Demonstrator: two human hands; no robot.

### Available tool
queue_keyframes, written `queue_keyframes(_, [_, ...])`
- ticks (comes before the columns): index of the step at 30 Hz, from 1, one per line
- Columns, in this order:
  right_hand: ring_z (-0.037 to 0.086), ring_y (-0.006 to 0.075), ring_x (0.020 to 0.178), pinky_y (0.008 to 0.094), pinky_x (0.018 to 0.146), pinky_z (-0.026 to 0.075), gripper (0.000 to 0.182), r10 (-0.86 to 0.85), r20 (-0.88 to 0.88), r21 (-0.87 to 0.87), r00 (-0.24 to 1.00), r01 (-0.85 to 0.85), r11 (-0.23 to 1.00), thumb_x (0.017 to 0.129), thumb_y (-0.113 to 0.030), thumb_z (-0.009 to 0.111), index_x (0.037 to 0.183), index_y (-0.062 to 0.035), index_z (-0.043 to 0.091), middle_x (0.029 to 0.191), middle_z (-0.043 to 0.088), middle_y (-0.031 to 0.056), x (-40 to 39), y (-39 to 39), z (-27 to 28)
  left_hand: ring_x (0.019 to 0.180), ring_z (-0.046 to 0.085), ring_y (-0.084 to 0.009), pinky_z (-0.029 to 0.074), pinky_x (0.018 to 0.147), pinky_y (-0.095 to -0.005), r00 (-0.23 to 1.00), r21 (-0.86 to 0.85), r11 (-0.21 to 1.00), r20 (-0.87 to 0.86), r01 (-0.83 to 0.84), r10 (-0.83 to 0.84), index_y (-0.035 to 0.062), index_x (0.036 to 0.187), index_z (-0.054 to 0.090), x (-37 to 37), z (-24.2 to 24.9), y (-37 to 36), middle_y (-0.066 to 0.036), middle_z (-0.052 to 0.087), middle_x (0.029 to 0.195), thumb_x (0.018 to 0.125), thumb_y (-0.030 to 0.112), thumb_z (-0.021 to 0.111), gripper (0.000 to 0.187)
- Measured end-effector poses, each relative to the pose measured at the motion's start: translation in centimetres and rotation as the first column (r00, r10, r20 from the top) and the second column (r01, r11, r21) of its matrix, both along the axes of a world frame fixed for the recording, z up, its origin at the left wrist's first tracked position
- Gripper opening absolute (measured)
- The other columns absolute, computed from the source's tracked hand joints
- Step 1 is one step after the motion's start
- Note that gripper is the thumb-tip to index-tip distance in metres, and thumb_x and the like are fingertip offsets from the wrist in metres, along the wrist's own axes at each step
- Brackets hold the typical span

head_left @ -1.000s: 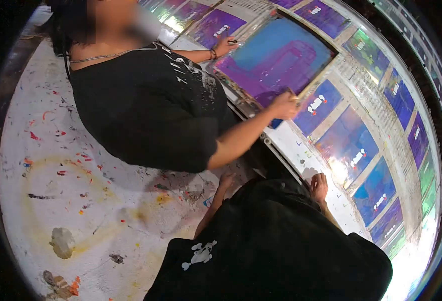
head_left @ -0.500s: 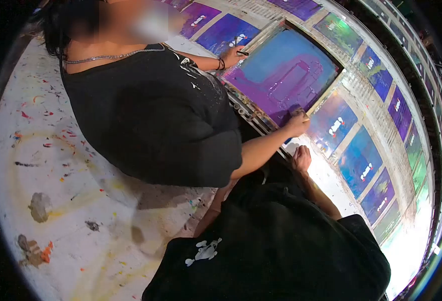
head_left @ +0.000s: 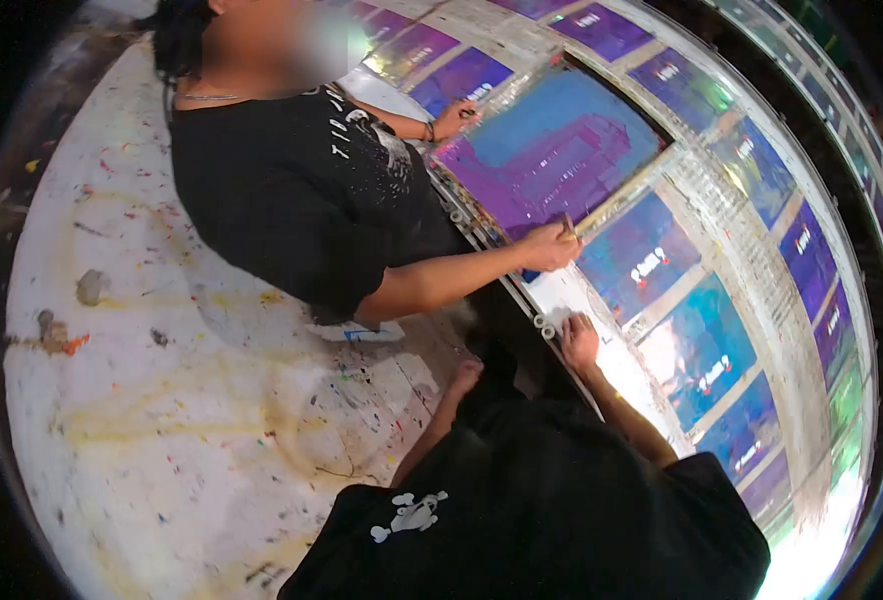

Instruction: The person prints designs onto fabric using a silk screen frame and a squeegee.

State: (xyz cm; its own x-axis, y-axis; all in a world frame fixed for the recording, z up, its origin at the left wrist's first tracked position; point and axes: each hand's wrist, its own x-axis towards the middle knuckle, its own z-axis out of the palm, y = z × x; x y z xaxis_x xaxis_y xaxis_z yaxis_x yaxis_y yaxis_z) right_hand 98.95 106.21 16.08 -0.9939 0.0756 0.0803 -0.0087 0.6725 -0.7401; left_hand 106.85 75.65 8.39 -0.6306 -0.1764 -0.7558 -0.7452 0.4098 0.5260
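My right hand (head_left: 580,343) rests at the table's edge below the printed sheets, its fingers slightly apart and nothing visible in it. My left hand (head_left: 468,373) hangs low over the paint-spotted floor; its fingers are too small and unclear to read. Beyond my hands, a co-worker's hand (head_left: 551,247) grips the near corner of a framed screen (head_left: 531,110) with blue and purple ink. The co-worker's other hand (head_left: 454,119) is at the screen's far left side, with something small and dark at its fingers.
A co-worker in a black shirt (head_left: 291,190) stands at the left, close to the table. Rows of blue and purple printed sheets (head_left: 636,255) lie along the long curved-looking table (head_left: 726,225). The pale floor (head_left: 191,400) has paint spots and stains.
The view has shifted, and the co-worker stands farther from me. My left hand, hidden before, now shows. My right hand stays by the table's edge. The co-worker still holds the screen.
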Motion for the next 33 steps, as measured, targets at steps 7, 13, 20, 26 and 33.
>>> queue_keyframes(7, [0.056, 0.0397, 0.084, 0.0474, 0.071, 0.046, 0.009, 0.089, 0.007, 0.023, 0.996, -0.089, 0.996, 0.089, -0.008, 0.058, 0.083, -0.0014, 0.057, 0.085, 0.056, 0.0181, 10.2, 12.9, 1.9, 0.099, 0.063, -0.0287, 0.046, 0.093, -0.0381, 0.977, -0.164, 0.964, -0.007, -0.210, 0.212, 0.0007, 0.103, 0.068, 6.0, 1.5, 5.7, -0.013, 0.069, 0.099, 0.094, 0.026, 0.064, 0.027])
queue_keyframes(13, [0.056, 0.0371, 0.082, 0.0463, 0.073, 0.046, 0.002, 0.023, -0.053, 0.090, 0.998, -0.019, 0.996, 0.089, -0.004, 0.058, 0.090, -0.0020, 0.058, 0.085, 0.055, 0.0169, 17.8, 21.9, 0.0, 0.082, 0.064, -0.0248, 0.051, 0.078, -0.0389, 0.997, -0.122, 0.992, -0.073, -0.006, -0.003, -0.0021, 0.098, 0.067, 5.7, 0.0, 9.0, -0.012, 0.069, 0.090, 0.091, 0.028, 0.069, 0.031])
queue_keyframes(20, [0.054, 0.0348, 0.083, 0.0450, 0.074, 0.045, 0.005, -0.165, -0.109, 0.164, 0.980, 0.182, 0.970, 0.088, -0.003, 0.060, 0.090, -0.0004, 0.058, 0.085, 0.054, 0.0152, 26.2, 25.0, 2.4, 0.085, 0.066, -0.0236, 0.052, 0.080, -0.0383, 0.990, 0.018, 0.991, -0.043, 0.134, -0.134, 0.0009, 0.099, 0.068, 8.8, 0.3, 13.3, -0.014, 0.070, 0.092, 0.087, 0.026, 0.074, 0.029])
queue_keyframes(26, [0.054, 0.0388, 0.083, 0.0475, 0.072, 0.045, 0.006, -0.152, -0.094, 0.161, 0.984, 0.165, 0.973, 0.084, -0.003, 0.063, 0.086, -0.0018, 0.056, 0.085, 0.054, 0.0172, 32.2, 25.4, 0.2, 0.080, 0.067, -0.0264, 0.052, 0.076, -0.0407, 0.882, -0.142, 0.922, -0.270, 0.361, -0.387, 0.0006, 0.091, 0.069, 13.9, -6.8, 13.4, -0.015, 0.070, 0.083, 0.087, 0.038, 0.070, 0.037])
queue_keyframes(33, [0.051, 0.0388, 0.078, 0.0481, 0.067, 0.042, 0.007, -0.097, -0.057, 0.203, 0.994, 0.107, 0.973, 0.079, 0.001, 0.058, 0.080, -0.0021, 0.052, 0.080, 0.050, 0.0184, 38.5, 31.6, 1.4, 0.070, 0.065, -0.0228, 0.053, 0.064, -0.0391, 0.960, 0.067, 0.961, -0.067, -0.268, 0.272, 0.0011, 0.100, 0.068, 24.0, -11.5, 18.6, -0.011, 0.068, 0.082, 0.086, 0.032, 0.075, 0.035])
